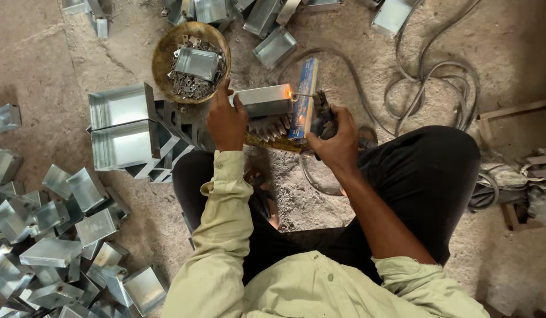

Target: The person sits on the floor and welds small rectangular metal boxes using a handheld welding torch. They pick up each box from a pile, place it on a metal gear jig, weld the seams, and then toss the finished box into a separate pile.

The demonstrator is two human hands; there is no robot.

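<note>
Shiny galvanized box (266, 100), glowing edge

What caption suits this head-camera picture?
Left hand steadies a metal box while right hand welds its edge with an electrode holder.

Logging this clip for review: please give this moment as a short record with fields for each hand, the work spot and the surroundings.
Left hand: left hand holds down a small sheet-metal box
Right hand: right hand grips a welding electrode holder
Work spot: glowing spark at the box's right end, beside a blue flat packet
Bowl: round metal bowl with small metal pieces and one box
Left side: pile of finished boxes
Floor: cables coiled on the concrete
</note>
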